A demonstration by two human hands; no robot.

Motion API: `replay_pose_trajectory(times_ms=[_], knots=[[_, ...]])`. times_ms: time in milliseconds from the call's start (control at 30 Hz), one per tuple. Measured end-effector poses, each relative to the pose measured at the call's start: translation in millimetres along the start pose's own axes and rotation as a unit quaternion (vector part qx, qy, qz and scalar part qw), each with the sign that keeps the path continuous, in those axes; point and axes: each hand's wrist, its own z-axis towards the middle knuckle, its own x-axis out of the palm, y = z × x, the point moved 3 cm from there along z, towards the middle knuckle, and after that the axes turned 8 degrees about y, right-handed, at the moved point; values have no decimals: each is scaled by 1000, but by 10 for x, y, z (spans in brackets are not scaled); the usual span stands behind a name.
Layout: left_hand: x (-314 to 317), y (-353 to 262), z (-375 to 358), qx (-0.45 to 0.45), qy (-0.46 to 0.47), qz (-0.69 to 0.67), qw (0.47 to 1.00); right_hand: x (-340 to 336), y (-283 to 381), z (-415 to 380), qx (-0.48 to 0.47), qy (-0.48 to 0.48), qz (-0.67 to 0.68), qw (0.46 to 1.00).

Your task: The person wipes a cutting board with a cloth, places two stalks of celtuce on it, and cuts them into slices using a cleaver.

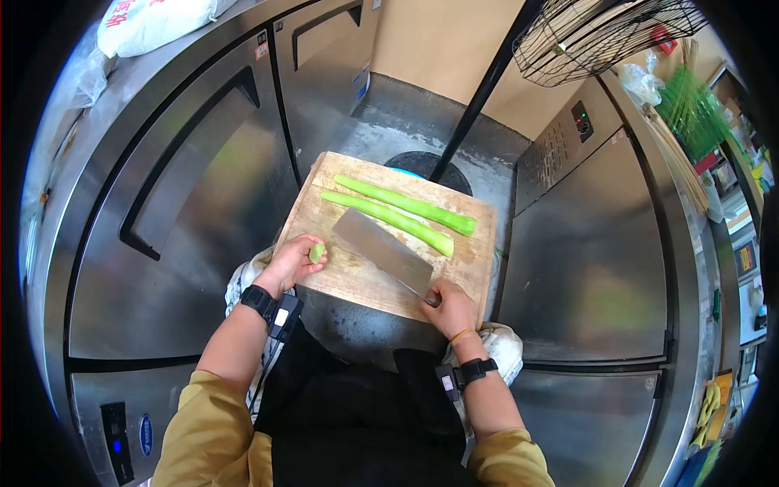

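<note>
A wooden cutting board [304, 219] lies in front of me, set at a slant. Along its far side are two long peeled green stalks that look like celtuce: the farther stalk [406, 205] and the nearer stalk [388, 216], roughly side by side. My right hand [453, 308] grips the handle of a cleaver [383, 250], whose broad blade is over the board beside the nearer stalk. At the board's left edge, my left hand [294, 261] is closed on a small green celtuce piece [316, 252].
Stainless steel refrigerator cabinets [187, 211] line the left, and another steel cabinet [592, 252] stands on the right. Beyond the board are a black pole [487, 85] and a dark round container [430, 166] on the floor. A wire basket [592, 36] hangs at the upper right.
</note>
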Motion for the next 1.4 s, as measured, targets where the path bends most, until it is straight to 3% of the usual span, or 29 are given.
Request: replay_pose_trajectory(times_ms=[100,200,233,333,367,500,600,667,700,933,1133,1267,1400], knots=[[-31,-11,20,-14,10,-34,999,-81,-70,-137,-85,-132,108,982],[10,9,2,-8,22,9,1000,-142,-183,-203,5,-185,270,945],[41,-25,-1,1,27,40,999,-50,-261,-125,-40,-232,368,900],[58,-17,52,-18,25,148,988,-72,-384,-164,63,-202,504,837],[-18,26,133,-18,54,167,984,-30,-459,-141,48,-209,549,808],[321,3,259,54,6,247,967,-44,-533,-85,57,-250,614,746],[850,7,478,206,43,436,875,-85,-605,-106,81,-249,630,731],[1128,5,639,257,49,546,796,-105,-613,-68,93,-252,656,705],[1264,9,697,279,52,596,751,-103,-619,-65,95,-250,661,701],[1781,19,892,183,-18,739,648,-113,-620,-169,97,-216,685,689],[1797,32,1012,147,4,767,625,-204,-727,-337,92,-175,680,706],[1743,200,895,197,-34,777,596,-265,-838,-449,84,-155,673,719],[1652,255,691,192,-12,775,602,-265,-956,-581,89,-135,672,723]])
